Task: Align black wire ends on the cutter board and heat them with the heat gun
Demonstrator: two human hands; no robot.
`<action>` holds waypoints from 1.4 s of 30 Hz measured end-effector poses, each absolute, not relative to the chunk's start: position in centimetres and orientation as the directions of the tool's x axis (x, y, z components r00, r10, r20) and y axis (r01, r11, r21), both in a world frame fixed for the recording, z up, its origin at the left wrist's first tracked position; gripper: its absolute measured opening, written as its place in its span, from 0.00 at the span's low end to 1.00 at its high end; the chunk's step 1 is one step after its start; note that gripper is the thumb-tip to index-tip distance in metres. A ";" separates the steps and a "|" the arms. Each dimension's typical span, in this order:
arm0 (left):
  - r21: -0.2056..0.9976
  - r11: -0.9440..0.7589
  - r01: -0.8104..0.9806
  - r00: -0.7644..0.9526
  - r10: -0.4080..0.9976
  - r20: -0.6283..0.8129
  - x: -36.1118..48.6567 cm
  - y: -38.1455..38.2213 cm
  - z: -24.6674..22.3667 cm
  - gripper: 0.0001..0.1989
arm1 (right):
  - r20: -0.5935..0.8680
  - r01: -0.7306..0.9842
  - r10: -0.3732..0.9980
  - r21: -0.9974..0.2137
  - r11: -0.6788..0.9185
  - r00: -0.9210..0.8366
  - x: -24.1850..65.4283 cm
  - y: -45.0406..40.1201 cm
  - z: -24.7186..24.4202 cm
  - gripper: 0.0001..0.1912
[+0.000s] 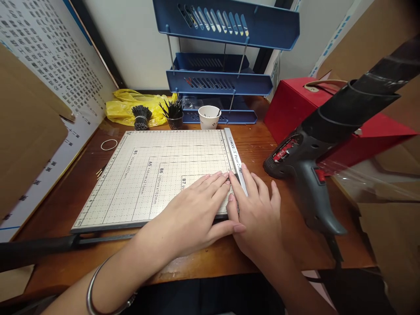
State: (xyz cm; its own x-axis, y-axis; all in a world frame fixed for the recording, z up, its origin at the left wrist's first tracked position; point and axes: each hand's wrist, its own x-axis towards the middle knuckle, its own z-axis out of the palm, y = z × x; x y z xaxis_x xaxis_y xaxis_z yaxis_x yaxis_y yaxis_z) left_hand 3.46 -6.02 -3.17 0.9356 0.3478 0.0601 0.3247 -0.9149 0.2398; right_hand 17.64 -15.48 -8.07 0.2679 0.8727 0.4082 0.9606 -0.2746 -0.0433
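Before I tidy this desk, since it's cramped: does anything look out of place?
The heat gun stands on the desk edge right beside the right hand, close to the paper cutter. A loose rubber band lies nearby.

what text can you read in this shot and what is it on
"B5", "A5", "B6", "B7": size marks on the paper cutter board, under the left hand.
"Paper Cutter": on the cutter's rail, by the right hand; the brand before it is unclear.
Millimetre figures beside the marks: too small.
Wall chart: blurred.
Heat gun label: unreadable.

Bare forearms, silver bangle [95,284] on left wrist
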 end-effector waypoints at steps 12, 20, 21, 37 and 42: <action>0.087 -0.894 0.439 0.889 0.446 0.098 2.9 -6.0 -3.5 0.48 | 0.433 0.971 0.871 -0.049 -0.234 0.232 17.6 -15.5 -7.8 0.25; 0.081 -0.908 0.410 0.902 0.417 0.107 3.4 -6.7 -3.8 0.47 | 0.436 0.974 0.874 -0.032 -0.225 0.216 17.7 -15.5 -8.2 0.25; 0.085 -0.909 0.408 0.903 0.415 0.110 3.5 -6.7 -3.8 0.47 | 0.436 0.974 0.874 -0.029 -0.225 0.215 17.7 -15.5 -8.2 0.25; 0.088 -0.921 0.381 0.904 0.390 0.173 3.3 -6.6 -3.7 0.47 | 0.412 0.973 0.883 -0.042 -0.229 0.225 17.8 -15.6 -8.2 0.24; 0.151 -0.926 0.345 0.917 0.367 0.155 3.7 -6.7 -4.3 0.47 | 0.415 0.974 0.884 -0.018 -0.228 0.215 17.8 -15.6 -8.1 0.25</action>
